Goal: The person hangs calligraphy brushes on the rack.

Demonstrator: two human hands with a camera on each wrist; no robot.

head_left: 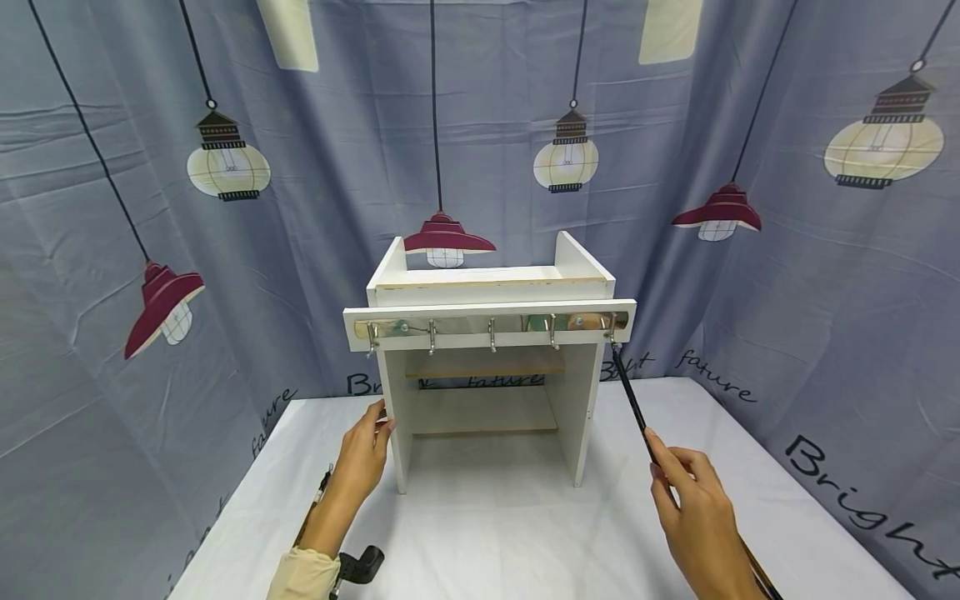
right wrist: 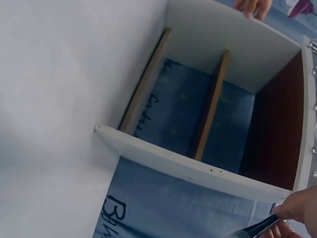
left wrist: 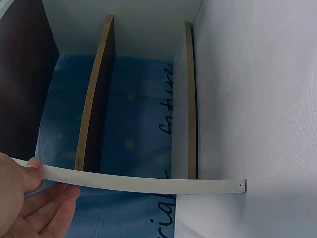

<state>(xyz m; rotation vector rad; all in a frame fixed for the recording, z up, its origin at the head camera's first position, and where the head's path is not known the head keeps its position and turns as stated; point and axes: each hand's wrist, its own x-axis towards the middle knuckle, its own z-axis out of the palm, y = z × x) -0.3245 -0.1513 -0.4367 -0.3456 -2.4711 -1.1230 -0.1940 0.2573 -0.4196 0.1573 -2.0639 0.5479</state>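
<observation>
A white shelf unit (head_left: 487, 292) stands on the white table (head_left: 495, 542), with a rail of several metal hooks (head_left: 491, 327) across its front. My left hand (head_left: 367, 454) pinches the front edge of the unit's left side panel (left wrist: 148, 183), thumb on one face and fingers on the other (left wrist: 25, 198). My right hand (head_left: 693, 508) grips a thin black rod (head_left: 633, 400) that slants up to the left. The rod's tip is at the rightmost hook (head_left: 611, 333). In the right wrist view the rod (right wrist: 257, 229) shows by my right hand (right wrist: 299, 213), below the right side panel (right wrist: 188, 166).
Two brown-edged shelves (head_left: 483, 364) cross the open inside of the unit. A thin tool with a brown handle (head_left: 318, 500) and a small black object (head_left: 362, 562) lie on the table under my left forearm. A grey lamp-print curtain (head_left: 112, 250) closes in the table on three sides.
</observation>
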